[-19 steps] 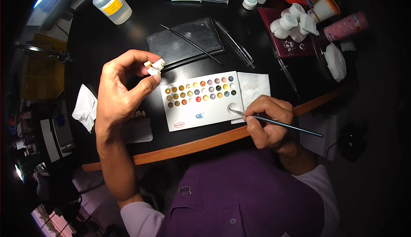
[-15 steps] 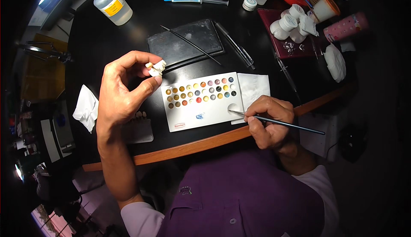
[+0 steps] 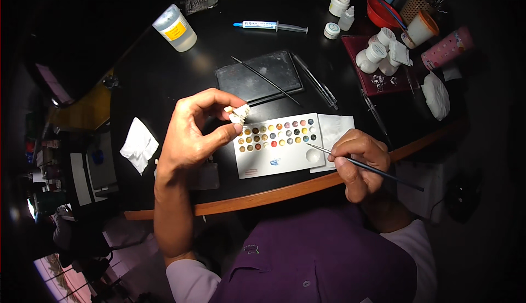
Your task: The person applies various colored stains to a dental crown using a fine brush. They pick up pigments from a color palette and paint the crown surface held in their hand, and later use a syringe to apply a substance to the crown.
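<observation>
My left hand (image 3: 189,130) pinches a small white plaster dental model (image 3: 240,115) with a yellowish tooth between thumb and fingertips. It is held up at the left far corner of a white paint palette (image 3: 255,161). Rows of small round coloured pans fill the palette's far half, and a blue smear (image 3: 275,161) marks its bare near part. In my right hand (image 3: 361,160) is a thin dark paintbrush (image 3: 386,175), gripped like a pen. Its fine tip shows over the palette, between the lowest pans and a round white well (image 3: 313,155); whether it touches cannot be told.
Beyond the palette, a dark flat case (image 3: 263,78) carries a thin black stick. A pen (image 3: 315,81), a syringe (image 3: 263,25) and a clear bottle (image 3: 176,29) lie or stand farther off. White jars (image 3: 370,56) crowd a maroon tray at right. Crumpled tissue (image 3: 139,145) lies left.
The view has shifted, so the table appears lower and farther right. The brush tip has moved from the round well toward the pans. My left hand has brought the dental model slightly nearer the palette.
</observation>
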{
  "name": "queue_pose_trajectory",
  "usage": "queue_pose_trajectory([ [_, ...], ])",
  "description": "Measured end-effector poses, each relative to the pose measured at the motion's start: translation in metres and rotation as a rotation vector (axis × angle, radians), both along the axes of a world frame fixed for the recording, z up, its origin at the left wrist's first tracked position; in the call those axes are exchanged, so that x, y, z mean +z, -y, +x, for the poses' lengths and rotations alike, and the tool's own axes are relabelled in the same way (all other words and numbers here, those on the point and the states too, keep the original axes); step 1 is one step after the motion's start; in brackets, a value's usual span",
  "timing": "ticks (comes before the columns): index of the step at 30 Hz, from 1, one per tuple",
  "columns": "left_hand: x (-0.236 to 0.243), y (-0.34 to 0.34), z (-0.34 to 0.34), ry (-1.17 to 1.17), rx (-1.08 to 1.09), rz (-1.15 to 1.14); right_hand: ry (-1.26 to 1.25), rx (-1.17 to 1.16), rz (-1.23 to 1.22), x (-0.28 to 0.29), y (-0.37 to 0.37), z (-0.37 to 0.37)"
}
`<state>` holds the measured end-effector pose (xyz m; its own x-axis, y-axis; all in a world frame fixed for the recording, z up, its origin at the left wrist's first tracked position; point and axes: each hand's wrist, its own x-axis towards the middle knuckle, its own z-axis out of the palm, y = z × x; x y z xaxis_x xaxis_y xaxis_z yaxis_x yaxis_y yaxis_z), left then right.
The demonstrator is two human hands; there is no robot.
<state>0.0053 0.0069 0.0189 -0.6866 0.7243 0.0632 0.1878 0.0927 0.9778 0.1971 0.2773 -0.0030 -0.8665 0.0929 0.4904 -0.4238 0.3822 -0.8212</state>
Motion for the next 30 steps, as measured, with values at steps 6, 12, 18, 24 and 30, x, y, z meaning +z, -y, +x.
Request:
queue_pose_trajectory([
  [6,0.0,-0.003,0.001,0.092,-0.146,0.206,-0.31,0.085,-0.069,0.018,0.037,-0.043],
  [12,-0.001,-0.001,0.003,0.2,-0.219,0.274,-0.431,0.058,-0.16,0.019,0.073,-0.066],
  [18,0.0,-0.003,0.005,0.2,-0.266,0.311,-0.431,0.089,-0.167,0.019,0.074,-0.068],
  [24,0.002,-0.003,0.004,0.217,-0.287,0.307,-0.433,0.075,-0.157,0.021,0.073,-0.07],
  [30,0.003,-0.002,0.006,0.234,-0.241,0.265,-0.402,0.063,-0.117,0.017,0.071,-0.069],
])
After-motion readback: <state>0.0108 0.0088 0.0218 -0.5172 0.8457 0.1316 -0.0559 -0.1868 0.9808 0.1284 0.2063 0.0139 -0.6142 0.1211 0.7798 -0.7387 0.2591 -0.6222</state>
